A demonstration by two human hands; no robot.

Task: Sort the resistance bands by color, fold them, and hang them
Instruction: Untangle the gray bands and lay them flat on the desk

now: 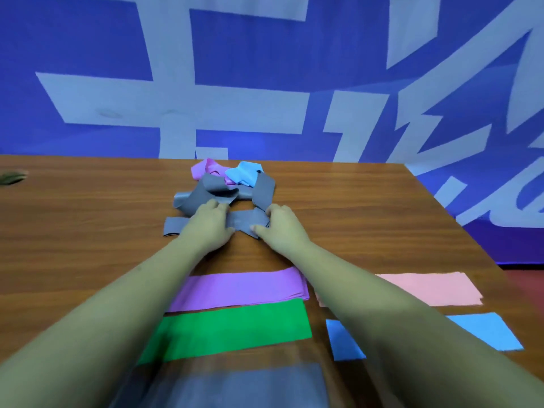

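Observation:
A tangled heap of bands lies at the far middle of the wooden table (88, 231): grey band (217, 191) in front, a purple band (206, 169) and a light blue band (245, 173) behind. A strip of the grey band (244, 220) stretches between my hands. My left hand (210, 225) grips its left part and my right hand (278, 223) pinches its right end. Folded bands lie flat near me: purple (238, 287), green (229, 328), pink (426, 288), blue (485, 329) and grey (235, 384).
A blue banner (265, 69) with pale lettering hangs close behind the table's far edge. The table's right edge runs diagonally past the pink and blue folded bands. A dark green object (11, 178) shows at the far left edge.

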